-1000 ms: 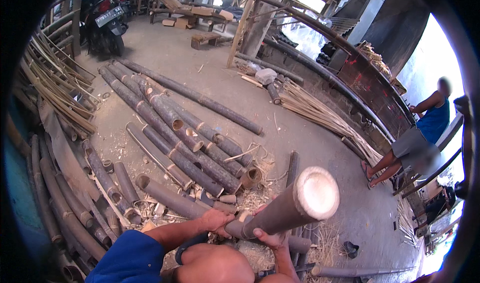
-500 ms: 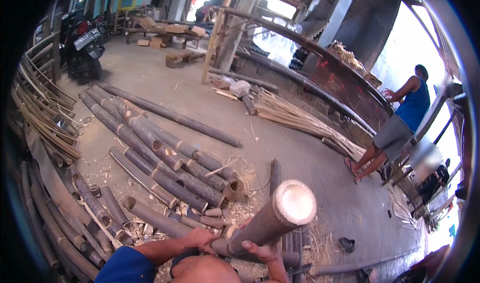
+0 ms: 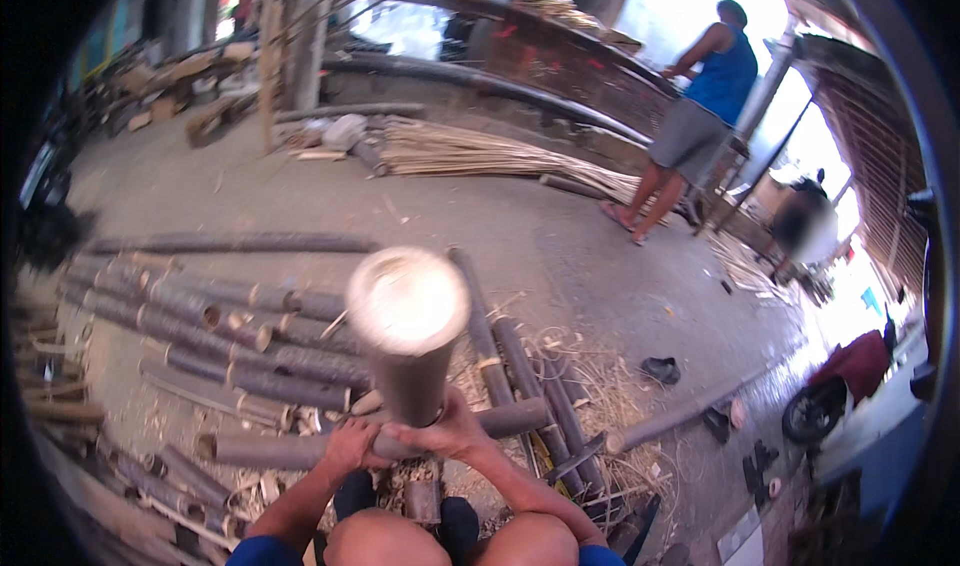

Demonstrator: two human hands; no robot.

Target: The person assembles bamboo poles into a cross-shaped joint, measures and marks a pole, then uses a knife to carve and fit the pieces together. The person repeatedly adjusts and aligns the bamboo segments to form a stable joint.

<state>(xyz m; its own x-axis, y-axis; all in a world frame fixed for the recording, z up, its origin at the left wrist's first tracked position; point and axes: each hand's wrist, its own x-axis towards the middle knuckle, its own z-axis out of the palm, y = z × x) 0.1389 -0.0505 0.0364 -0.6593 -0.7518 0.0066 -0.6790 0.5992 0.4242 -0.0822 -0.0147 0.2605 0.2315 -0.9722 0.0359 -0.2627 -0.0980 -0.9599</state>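
In front of my knees stands a thick bamboo tube (image 3: pixel 405 376), nearly upright, its pale cut end facing up toward me. My right hand (image 3: pixel 447 428) is wrapped round the lower part of this tube, thumb toward the left. Beneath it a long bamboo pole (image 3: pixel 265 450) lies crosswise. My left hand (image 3: pixel 352 445) is closed over that pole, just left of the upright tube; its fingertips are partly hidden. Between my feet is a short bamboo piece (image 3: pixel 423 501).
Bamboo poles (image 3: pixel 290 369) lie in rows at left, over shavings. At right are more poles (image 3: pixel 510 361), a blade-like tool (image 3: pixel 578 457), a dark shoe (image 3: pixel 661 370) and a motorbike wheel (image 3: pixel 813 412). A person in blue (image 3: pixel 722 81) stands at a long raised trough (image 3: pixel 560 56).
My view has swung to the right. The thick bamboo tube leaned right before and now stands nearly upright, with my right hand still round it. My left hand stays by the crosswise pole.
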